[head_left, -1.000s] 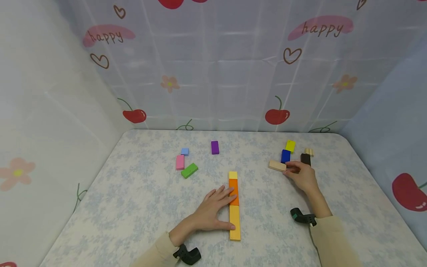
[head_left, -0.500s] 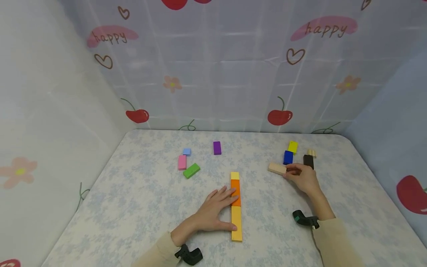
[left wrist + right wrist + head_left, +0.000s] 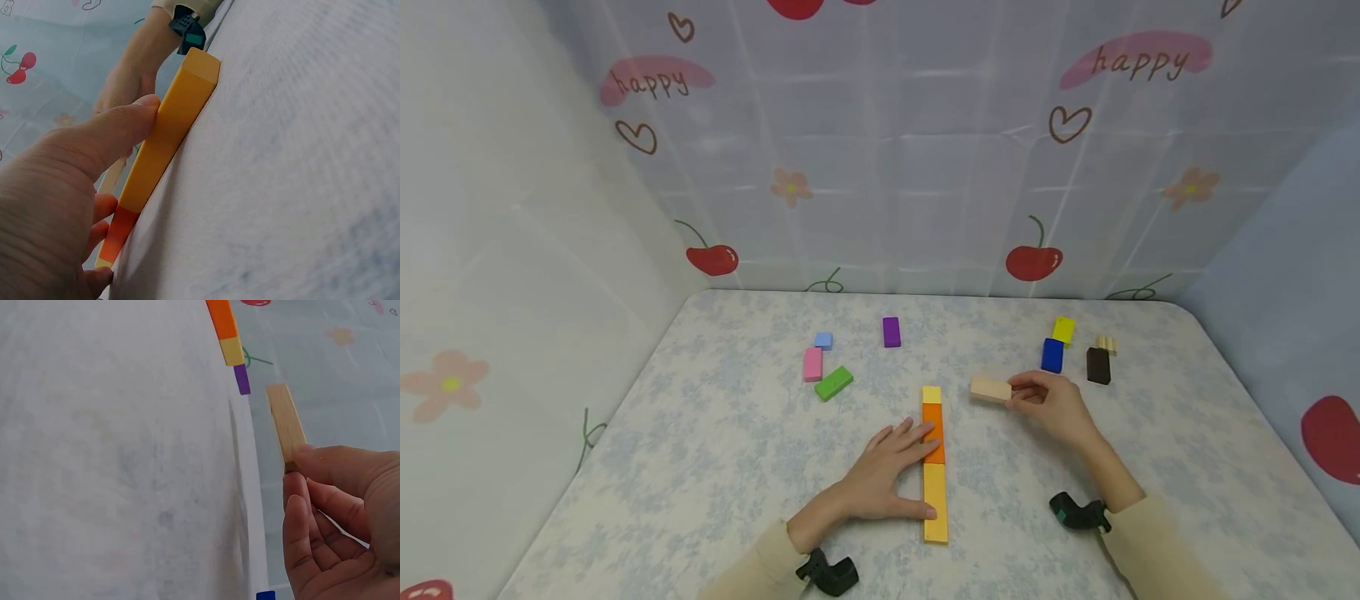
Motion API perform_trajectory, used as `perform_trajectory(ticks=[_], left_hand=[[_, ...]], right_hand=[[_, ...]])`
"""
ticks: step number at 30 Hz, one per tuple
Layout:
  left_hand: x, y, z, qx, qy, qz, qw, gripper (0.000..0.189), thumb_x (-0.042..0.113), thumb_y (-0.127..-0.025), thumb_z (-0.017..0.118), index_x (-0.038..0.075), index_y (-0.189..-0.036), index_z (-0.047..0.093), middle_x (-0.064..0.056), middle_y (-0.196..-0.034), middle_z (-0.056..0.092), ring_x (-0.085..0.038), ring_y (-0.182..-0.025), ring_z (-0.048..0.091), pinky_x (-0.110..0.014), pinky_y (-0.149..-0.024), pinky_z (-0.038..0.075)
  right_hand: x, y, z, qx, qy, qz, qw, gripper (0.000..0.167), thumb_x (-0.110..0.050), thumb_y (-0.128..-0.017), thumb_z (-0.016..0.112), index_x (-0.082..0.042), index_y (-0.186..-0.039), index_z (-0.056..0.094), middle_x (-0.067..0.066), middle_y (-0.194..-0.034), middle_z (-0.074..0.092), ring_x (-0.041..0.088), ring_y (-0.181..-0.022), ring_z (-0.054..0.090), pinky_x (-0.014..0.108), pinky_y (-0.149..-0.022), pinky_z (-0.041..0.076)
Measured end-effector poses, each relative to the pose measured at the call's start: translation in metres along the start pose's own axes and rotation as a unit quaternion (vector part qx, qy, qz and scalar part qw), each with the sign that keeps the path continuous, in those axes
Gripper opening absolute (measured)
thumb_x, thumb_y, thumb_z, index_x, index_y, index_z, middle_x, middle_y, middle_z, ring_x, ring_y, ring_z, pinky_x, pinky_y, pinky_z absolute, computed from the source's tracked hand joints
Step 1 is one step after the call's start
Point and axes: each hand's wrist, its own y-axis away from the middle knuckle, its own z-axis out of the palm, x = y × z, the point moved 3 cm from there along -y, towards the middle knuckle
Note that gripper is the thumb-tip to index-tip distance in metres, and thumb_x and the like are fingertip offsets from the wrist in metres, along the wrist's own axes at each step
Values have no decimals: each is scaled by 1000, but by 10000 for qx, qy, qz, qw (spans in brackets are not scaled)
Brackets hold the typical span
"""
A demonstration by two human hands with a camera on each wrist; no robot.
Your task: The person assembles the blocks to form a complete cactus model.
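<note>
A row of blocks runs front to back mid-table: a long yellow-orange block (image 3: 936,492), an orange block (image 3: 933,417) and a pale yellow block (image 3: 932,394) at the far end. My left hand (image 3: 880,479) lies along it with spread fingers, fingertips on the orange block and thumb on the yellow-orange one. To the right of the row, my right hand (image 3: 1054,408) pinches a plain wooden block (image 3: 990,389) by one end between thumb and fingers. In the right wrist view the wooden block (image 3: 287,422) sticks out from the fingertips.
Back left lie a light blue block (image 3: 823,340), a pink block (image 3: 812,364) and a green block (image 3: 833,382). A purple block (image 3: 891,332) sits farther back. At right are a blue block (image 3: 1052,355), a yellow block (image 3: 1063,330), a black block (image 3: 1098,366) and a ridged wooden piece (image 3: 1107,343).
My right hand has taken the wooden block from beside the blue block and carried it left toward the row. The left hand stays on the row.
</note>
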Motion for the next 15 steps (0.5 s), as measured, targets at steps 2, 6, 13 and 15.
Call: perform_trajectory(ticks=[2, 6, 13, 15], left_hand=[[0, 0, 0, 8, -22, 11, 10000, 86, 53, -82, 72, 24, -153, 34, 5, -164, 17, -27, -153, 9, -57, -120, 11], [0, 0, 0, 33, -58, 40, 10000, 86, 53, -82, 72, 24, -153, 34, 4, -164, 18, -28, -153, 11, -57, -120, 12], [0, 0, 0, -11, -20, -84, 10000, 86, 55, -82, 71, 25, -153, 34, 7, -164, 17, -25, -153, 9, -55, -121, 11], [1, 0, 0, -25, -19, -106, 9999, 86, 55, -82, 71, 26, -153, 34, 7, -164, 16, -25, -153, 9, -55, -121, 11]], right_hand=[[-4, 3, 3, -50, -44, -77, 9999, 29, -7, -84, 76, 0, -111, 68, 12, -94, 71, 11, -79, 66, 20, -68, 54], [-9, 10, 11, -189, -86, -111, 9997, 28, -6, -84, 76, 0, -111, 69, 11, -93, 71, 10, -77, 65, 21, -67, 55], [-12, 17, 22, -382, -177, -107, 9991, 28, -2, -83, 75, -1, -110, 69, 8, -90, 69, 11, -74, 64, 23, -65, 54], [-12, 17, 25, -448, -168, -108, 9988, 28, -4, -83, 75, -2, -110, 69, 7, -89, 69, 10, -74, 63, 23, -65, 54]])
